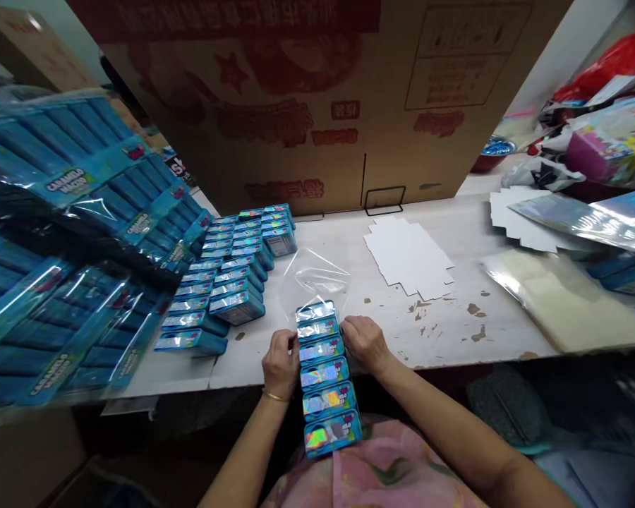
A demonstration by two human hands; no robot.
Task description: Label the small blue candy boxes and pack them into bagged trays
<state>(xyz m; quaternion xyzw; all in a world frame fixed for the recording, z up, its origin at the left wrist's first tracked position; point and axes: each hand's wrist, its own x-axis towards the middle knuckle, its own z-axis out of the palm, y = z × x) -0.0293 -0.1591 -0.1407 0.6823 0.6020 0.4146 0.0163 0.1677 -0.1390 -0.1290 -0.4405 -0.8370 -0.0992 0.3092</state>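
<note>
A row of several small blue boxes (324, 376) with shiny fronts runs from the table edge toward my body, its near end against the pink floral clothing. The far end of the row lies in the mouth of a clear plastic bag (317, 271), which spreads flat on the table beyond it. On the left side of the row, my left hand (281, 363) is closed, fingertips pinching at the bag's edge. My right hand (365, 343) is closed at the opposite side, thumb and fingers also at the bag's edge. The thin film between the fingers is hard to see.
Rows of loose blue boxes (236, 271) stand left of the bag. Wrapped packs of blue boxes (111, 176) are stacked further left. A large cardboard carton (317, 106) rises behind. White die-cut card (407, 254) and a stack of clear bags (566, 303) lie to the right.
</note>
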